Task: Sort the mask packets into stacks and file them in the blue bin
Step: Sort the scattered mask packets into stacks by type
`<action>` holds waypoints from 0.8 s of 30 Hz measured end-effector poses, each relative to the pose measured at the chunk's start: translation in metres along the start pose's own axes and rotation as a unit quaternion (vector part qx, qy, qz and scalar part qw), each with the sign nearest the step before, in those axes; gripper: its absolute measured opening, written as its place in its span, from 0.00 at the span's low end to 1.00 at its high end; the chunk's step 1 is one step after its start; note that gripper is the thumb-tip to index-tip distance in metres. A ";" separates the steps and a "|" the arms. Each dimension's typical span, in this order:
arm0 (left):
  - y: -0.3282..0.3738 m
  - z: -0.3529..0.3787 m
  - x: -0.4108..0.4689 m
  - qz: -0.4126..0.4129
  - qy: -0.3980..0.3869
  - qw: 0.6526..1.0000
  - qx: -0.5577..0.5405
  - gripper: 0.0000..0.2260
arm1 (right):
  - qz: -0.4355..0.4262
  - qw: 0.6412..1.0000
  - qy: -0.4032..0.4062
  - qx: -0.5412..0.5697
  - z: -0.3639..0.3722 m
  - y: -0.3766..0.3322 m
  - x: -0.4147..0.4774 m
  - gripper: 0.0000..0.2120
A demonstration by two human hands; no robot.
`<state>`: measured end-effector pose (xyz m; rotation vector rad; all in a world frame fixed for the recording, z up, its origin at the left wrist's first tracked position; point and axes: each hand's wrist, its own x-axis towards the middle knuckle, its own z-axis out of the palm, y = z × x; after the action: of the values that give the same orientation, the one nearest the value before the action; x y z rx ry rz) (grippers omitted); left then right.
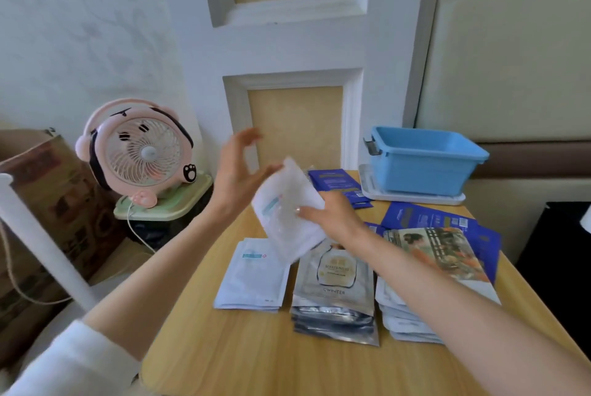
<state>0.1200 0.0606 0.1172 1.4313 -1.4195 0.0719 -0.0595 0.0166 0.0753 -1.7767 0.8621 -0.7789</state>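
Head view: right hand (pixel 332 216) grips a small bundle of white packets (pixel 287 207) by its right edge. The thumb lies on the front face and the other fingers are hidden behind. The bundle is tilted, blurred and held above the table (pixel 256 357). Left hand (pixel 240 168) is raised just left of the bundle, fingers spread and loose, holding nothing. Its thumb tip is at the bundle's top corner; cannot tell if it touches. Below lie a white stack (pixel 252 277), a silver stack (pixel 334 293) beside it, then a third stack topped by a picture packet (pixel 438 255). Loose blue packets (pixel 428 218) lie behind. The blue bin (pixel 425 162) sits on a white tray (pixel 409 197) at the table's far right. A pink fan (pixel 140 152) is off to the left.
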 end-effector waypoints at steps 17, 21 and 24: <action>-0.070 0.020 -0.122 -0.056 -0.143 0.958 0.242 0.32 | -0.003 0.888 -0.057 -0.456 -0.009 0.096 0.109 0.29; -0.071 0.024 -0.140 -0.056 -0.335 0.899 0.278 0.33 | -0.033 0.891 -0.072 -0.447 0.021 0.101 0.136 0.35; -0.076 0.022 -0.146 -0.069 -0.339 0.894 0.285 0.31 | 0.028 0.892 -0.091 -0.441 0.048 0.102 0.152 0.39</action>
<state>0.1214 0.1242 -0.0363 2.1809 -1.9534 -0.1292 0.0412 -0.1142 -0.0172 -2.5412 1.2435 -0.1419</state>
